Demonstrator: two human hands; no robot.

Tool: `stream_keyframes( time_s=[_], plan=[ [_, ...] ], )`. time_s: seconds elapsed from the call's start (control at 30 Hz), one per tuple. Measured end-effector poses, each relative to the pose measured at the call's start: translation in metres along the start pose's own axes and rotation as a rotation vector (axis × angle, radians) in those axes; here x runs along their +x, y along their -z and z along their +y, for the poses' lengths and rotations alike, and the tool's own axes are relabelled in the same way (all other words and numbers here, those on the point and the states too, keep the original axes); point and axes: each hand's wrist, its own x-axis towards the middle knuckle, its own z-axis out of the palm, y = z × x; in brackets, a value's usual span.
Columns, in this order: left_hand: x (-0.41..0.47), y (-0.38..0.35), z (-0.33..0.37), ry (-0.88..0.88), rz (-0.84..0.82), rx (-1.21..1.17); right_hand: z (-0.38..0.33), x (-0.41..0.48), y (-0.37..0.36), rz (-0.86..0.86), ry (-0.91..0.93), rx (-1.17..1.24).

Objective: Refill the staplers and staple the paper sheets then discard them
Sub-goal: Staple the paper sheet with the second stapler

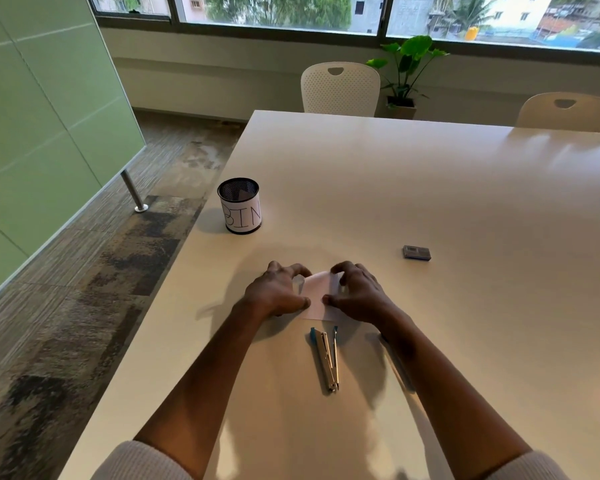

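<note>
A small white paper sheet lies on the white table, and both hands pinch it. My left hand grips its left edge, my right hand its right edge; the far edge is lifted and folding over. Just in front of the paper, nearer to me, a blue and silver stapler lies swung open in a narrow V. A black mesh cup labelled BIN stands at the table's left side with a paper scrap inside. A small dark staple box rests to the right.
The table's left edge runs close to the bin, with patterned carpet below. Two white chairs stand at the far side, a potted plant behind them. A green glass partition is on the left.
</note>
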Motion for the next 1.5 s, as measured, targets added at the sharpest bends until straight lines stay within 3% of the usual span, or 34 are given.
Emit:
stream_keyframes(
  time_s=[0.13,0.27,0.37,0.5,0.67,0.8,1.0,1.17,1.5],
  plan=[
    [-0.006,-0.003,-0.001,-0.053,0.06,-0.077,0.002,-0.002,0.0,0.015,0.0,0.021],
    [-0.015,-0.007,-0.001,-0.087,0.137,-0.302,0.005,-0.005,-0.004,0.059,0.024,0.078],
    [-0.022,-0.009,-0.001,-0.059,0.208,-0.517,0.007,-0.01,-0.004,0.106,0.012,0.236],
    [-0.03,-0.007,0.002,0.023,0.212,-0.948,0.009,-0.023,0.004,0.032,0.069,0.663],
    [-0.037,0.003,0.007,0.001,0.19,-1.162,0.009,-0.04,0.007,0.016,0.236,0.684],
    [-0.042,0.008,0.011,-0.031,0.136,-1.161,0.011,-0.05,0.009,0.045,0.342,0.67],
    [-0.051,0.007,0.017,-0.151,0.094,-1.181,0.006,-0.055,0.011,0.155,0.219,0.913],
    [-0.06,0.008,0.023,-0.203,0.087,-1.316,0.005,-0.059,0.007,0.179,0.168,0.937],
    [-0.066,-0.006,0.024,-0.265,0.236,-1.186,-0.004,-0.071,0.001,0.194,0.162,0.939]
  ],
)
